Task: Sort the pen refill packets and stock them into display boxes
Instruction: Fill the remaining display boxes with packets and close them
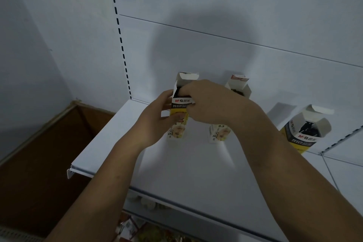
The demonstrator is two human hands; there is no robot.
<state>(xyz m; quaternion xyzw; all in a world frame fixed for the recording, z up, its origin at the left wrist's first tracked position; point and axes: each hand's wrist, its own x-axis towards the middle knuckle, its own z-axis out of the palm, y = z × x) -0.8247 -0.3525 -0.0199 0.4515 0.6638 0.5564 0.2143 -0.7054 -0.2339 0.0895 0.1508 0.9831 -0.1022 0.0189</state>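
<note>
1. A white shelf [176, 173] ran along a white back panel [245, 25] in dim light, and a round shadow lay on the panel above my hands.
2. The left box [177, 131] stood upright near the back of the shelf. Its top flaps were open and something dark showed in its mouth.
3. My left hand [157, 116] gripped that box from its left side, with the thumb laid across the yellow front.
4. My right hand [212, 102] lay over the box's top right corner, fingers bent down into the open mouth. I could not tell whether they pinched anything there.
5. The middle box [218, 133] stood just to the right, flap raised, partly hidden behind my right wrist.
6. The right box [300, 139] stood well apart from it by the shelf's right end, tilted and open, with dark refills [308, 126] showing inside.
7. A slotted upright [122, 49] rose at the panel's left edge.
8. A brown carton [39, 153] sat lower on the left, beside the shelf.
9. Blurred goods [145, 202] lay under the shelf's front lip.
</note>
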